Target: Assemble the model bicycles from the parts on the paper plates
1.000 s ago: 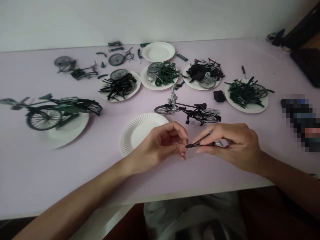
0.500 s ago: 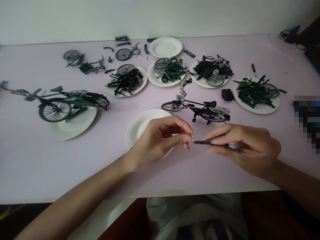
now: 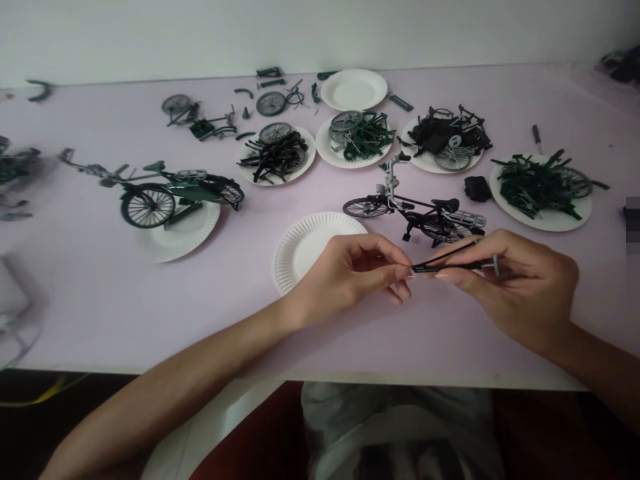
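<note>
My right hand (image 3: 525, 287) is closed around a thin black model bicycle frame part (image 3: 450, 267); a small grey T-shaped end sticks out at its right. My left hand (image 3: 355, 277) pinches at the part's left tip with thumb and index finger. A tiny pale piece shows at those fingertips, too small to name. Just behind the hands stands a black model bicycle (image 3: 420, 217) with grey handlebars and rack. Partly under my left hand lies a white paper plate (image 3: 290, 253).
A green model bicycle (image 3: 175, 190) rests across a paper plate (image 3: 200, 237) at left. Further back, several plates hold black and green parts, such as the pile (image 3: 543, 183) at right. A screwdriver (image 3: 537, 137) and a black block (image 3: 477, 189) lie near it.
My hands have come together: the black part's tip now meets my left fingertips, where a gap was before. The view has swung left, showing more of the table there.
</note>
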A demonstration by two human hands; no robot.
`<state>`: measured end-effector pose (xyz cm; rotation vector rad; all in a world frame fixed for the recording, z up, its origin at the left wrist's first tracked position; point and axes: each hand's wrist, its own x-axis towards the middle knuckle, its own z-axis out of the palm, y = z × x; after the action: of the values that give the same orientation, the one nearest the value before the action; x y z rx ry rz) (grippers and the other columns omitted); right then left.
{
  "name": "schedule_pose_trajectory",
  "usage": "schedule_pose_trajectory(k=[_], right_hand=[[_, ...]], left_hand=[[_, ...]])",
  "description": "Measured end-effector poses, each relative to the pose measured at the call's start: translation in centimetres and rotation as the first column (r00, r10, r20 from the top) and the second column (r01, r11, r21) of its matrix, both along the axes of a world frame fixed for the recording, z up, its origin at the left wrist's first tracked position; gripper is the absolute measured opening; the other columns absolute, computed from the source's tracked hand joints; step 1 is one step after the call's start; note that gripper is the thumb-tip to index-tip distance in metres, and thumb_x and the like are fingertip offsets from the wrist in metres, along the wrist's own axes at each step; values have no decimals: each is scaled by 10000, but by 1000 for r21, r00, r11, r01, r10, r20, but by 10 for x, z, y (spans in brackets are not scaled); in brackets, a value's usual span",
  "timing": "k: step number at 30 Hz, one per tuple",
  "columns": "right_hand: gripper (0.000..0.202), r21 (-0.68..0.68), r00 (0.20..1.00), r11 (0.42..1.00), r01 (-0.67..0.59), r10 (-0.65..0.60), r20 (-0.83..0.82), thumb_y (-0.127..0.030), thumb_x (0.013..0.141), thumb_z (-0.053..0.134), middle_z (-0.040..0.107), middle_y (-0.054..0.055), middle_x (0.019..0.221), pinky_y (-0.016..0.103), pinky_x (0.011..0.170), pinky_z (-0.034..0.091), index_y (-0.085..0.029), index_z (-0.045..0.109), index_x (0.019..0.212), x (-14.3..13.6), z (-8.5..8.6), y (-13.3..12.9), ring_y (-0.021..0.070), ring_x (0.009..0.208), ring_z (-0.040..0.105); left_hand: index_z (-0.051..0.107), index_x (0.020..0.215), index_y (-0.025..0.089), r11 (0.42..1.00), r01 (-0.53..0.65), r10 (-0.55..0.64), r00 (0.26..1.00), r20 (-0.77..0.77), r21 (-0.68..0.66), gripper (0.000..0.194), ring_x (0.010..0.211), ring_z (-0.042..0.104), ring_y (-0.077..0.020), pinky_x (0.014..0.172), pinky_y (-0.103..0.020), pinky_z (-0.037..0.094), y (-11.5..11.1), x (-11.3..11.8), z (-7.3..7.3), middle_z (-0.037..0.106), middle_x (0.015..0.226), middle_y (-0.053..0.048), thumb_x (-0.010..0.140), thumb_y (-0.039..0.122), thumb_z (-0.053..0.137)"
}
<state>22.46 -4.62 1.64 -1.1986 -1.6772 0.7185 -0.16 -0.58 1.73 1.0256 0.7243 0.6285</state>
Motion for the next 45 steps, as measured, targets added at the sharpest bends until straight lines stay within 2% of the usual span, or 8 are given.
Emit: schedule_pose_trajectory(k=[7,11,17,23,26,35,41,45], right_hand=[[161,33,1000,999,0,-1,31,-196,852,842,823,-13,938,353,579,611,-305,739,912,0,-1,0,237,881,795],[184,107,1000,994,-25,23,16,-208,812,882,824,-4,917,340,535,606,-293,755,915,0,-3,1,238,833,799],[183,160,998,986,-49,42,45,-198,809,886,827,-1,911,326,576,609,-272,753,912,0,-5,2,229,834,803],[173,202,995,979,-38,18,96,-193,823,872,824,-2,888,298,401,460,-276,744,905,-1,-3,2,199,731,781],[167,211,994,976,-53,31,105,-198,825,873,826,-9,888,277,386,451,-267,741,899,-1,-3,2,170,683,763],[183,343,987,932,-114,68,142,-157,821,873,821,9,839,252,595,652,-229,738,922,-2,-4,6,154,704,777],[185,373,977,919,-127,52,204,-130,830,857,831,28,875,284,647,692,-235,727,908,-4,1,5,189,759,804],[172,368,963,907,-202,116,242,-133,850,840,834,30,894,255,657,691,-237,721,917,-2,4,8,169,731,800]], left_hand=[[714,999,73,999,-6,9,996,87,-39,128,686,757,-125,669,-211,671,1,2,-7,751,761,-37,903,123,782],[666,969,88,998,-4,12,992,128,-57,146,671,750,-126,646,-220,669,2,2,-10,727,748,-17,899,133,787],[600,1021,115,1000,6,-3,992,123,-30,147,647,739,-118,625,-207,653,1,2,-10,699,730,11,938,87,718],[576,1055,123,1000,29,-28,990,139,-4,155,634,734,-109,627,-208,649,3,-1,-9,691,754,22,956,55,673],[565,1061,127,1000,26,-26,991,133,5,162,631,734,-113,627,-212,646,2,-1,-9,689,748,21,958,53,666],[573,1003,121,999,-30,28,993,111,16,119,634,729,-109,635,-202,630,-1,1,-7,685,717,12,961,66,669],[569,980,126,998,-55,53,995,90,22,124,632,719,-101,649,-198,619,-2,2,-5,684,690,14,963,81,682],[560,967,127,998,-60,57,995,87,32,135,623,712,-93,649,-199,615,-2,2,-4,666,703,26,959,71,683]])
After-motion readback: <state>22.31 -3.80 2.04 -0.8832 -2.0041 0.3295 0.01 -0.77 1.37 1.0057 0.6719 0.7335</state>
